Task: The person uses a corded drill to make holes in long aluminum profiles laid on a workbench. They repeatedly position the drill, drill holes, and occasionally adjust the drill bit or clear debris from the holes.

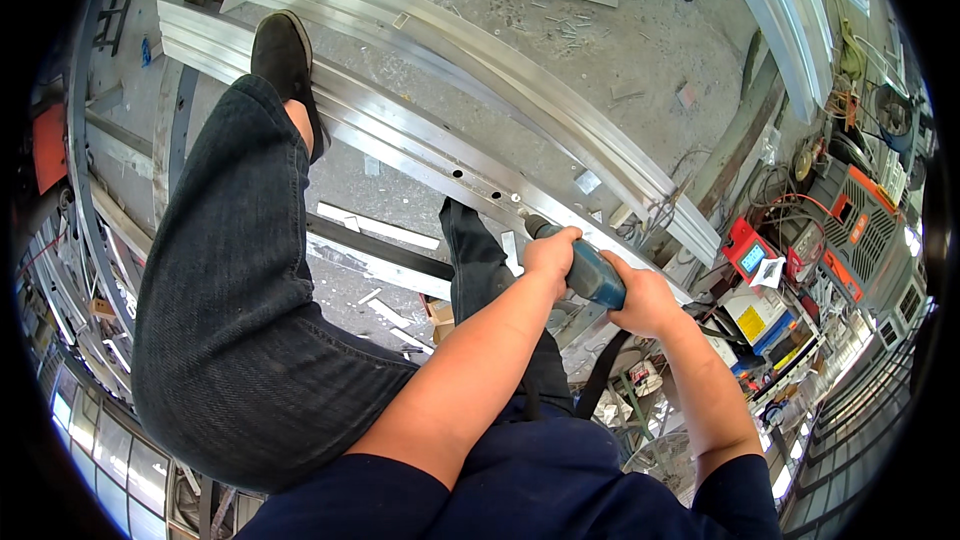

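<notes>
Both of my hands hold a blue-green power drill (590,275). My left hand (551,252) wraps the front of its body and my right hand (643,302) grips the rear handle. The drill's dark chuck (533,224) points at a long aluminium profile (420,145) that runs diagonally across the view, beside a few drilled holes (475,180). My left leg in dark jeans is raised, with a black shoe (282,50) resting on the profile further along.
A second aluminium profile (420,30) lies parallel beyond it on the concrete floor (600,50), among metal offcuts. More profiles (790,10) lean at upper right. Orange and red machines (860,230), cables and boxes crowd the right side.
</notes>
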A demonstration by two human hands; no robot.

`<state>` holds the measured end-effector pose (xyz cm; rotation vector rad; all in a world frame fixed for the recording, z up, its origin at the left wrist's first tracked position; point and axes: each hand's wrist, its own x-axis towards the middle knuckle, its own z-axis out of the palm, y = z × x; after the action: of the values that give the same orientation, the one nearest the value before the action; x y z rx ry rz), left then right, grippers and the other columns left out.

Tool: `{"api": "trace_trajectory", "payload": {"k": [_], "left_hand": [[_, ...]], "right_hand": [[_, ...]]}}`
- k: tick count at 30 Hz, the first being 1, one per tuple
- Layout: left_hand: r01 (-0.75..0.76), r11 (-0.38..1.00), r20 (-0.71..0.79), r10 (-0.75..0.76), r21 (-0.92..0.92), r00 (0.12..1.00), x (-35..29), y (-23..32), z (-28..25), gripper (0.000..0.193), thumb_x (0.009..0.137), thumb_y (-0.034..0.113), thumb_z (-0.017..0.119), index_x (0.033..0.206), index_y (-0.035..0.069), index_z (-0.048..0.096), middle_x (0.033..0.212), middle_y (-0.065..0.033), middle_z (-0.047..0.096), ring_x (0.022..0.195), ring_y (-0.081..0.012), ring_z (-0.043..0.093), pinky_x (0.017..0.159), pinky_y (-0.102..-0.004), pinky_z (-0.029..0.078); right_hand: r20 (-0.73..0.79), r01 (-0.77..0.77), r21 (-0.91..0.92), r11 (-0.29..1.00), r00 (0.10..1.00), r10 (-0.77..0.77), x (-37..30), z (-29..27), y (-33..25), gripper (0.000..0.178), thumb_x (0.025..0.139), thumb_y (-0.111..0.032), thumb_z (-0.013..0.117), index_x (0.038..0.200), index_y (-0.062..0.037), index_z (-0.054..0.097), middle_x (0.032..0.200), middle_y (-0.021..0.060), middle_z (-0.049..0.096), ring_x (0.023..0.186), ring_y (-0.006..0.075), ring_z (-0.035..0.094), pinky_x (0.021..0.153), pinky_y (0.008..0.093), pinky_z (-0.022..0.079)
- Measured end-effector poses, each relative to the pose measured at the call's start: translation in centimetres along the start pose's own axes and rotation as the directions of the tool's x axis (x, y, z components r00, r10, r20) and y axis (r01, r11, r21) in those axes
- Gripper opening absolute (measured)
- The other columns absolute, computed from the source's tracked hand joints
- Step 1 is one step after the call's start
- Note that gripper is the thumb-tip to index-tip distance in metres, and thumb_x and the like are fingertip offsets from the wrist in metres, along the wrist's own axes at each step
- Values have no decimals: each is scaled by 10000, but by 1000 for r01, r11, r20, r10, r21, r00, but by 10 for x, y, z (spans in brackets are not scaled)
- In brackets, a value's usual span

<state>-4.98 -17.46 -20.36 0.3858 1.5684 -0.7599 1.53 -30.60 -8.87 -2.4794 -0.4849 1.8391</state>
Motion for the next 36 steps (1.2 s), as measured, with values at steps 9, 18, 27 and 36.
{"api": "trace_trajectory", "payload": {"k": [9, 18, 27, 36], "left_hand": [[3, 999, -5, -3, -53, 1000, -5, 5, 3, 485, 777, 231, 810, 1064, -133, 670, 1008, -186, 694, 826, -288, 701, 756, -433, 575], [43, 990, 26, -40, -135, 999, 6, 2, 2, 521, 793, 234, 808, 1121, -138, 649, 1075, -198, 685, 871, -296, 701, 779, -436, 576], [1, 993, -5, -2, -115, 1000, 12, -1, 1, 477, 790, 204, 804, 1095, -131, 653, 1043, -196, 689, 844, -290, 703, 753, -428, 574], [9, 994, 8, -8, -112, 1000, 9, -5, -7, 462, 777, 235, 811, 1038, -121, 674, 991, -184, 694, 781, -279, 694, 716, -420, 567]], "right_hand": [[-31, 35, 26, 999, 999, -34, 5, -4, 4, 857, 643, -150, 750, 1450, -206, 463, 920, 226, 700, 885, 447, 672, 796, 506, 552], [43, 39, -92, 995, 998, -35, 11, -23, -6, 885, 666, -185, 753, 1492, -209, 435, 950, 187, 719, 905, 395, 691, 819, 479, 552], [14, 46, -35, 998, 999, -45, 9, -18, -6, 871, 666, -187, 758, 1479, -197, 445, 924, 222, 708, 892, 432, 681, 807, 502, 549], [27, 38, -66, 997, 999, -37, 2, -8, -12, 876, 681, -205, 744, 1497, -160, 429, 936, 192, 720, 882, 399, 696, 795, 475, 551]]}}
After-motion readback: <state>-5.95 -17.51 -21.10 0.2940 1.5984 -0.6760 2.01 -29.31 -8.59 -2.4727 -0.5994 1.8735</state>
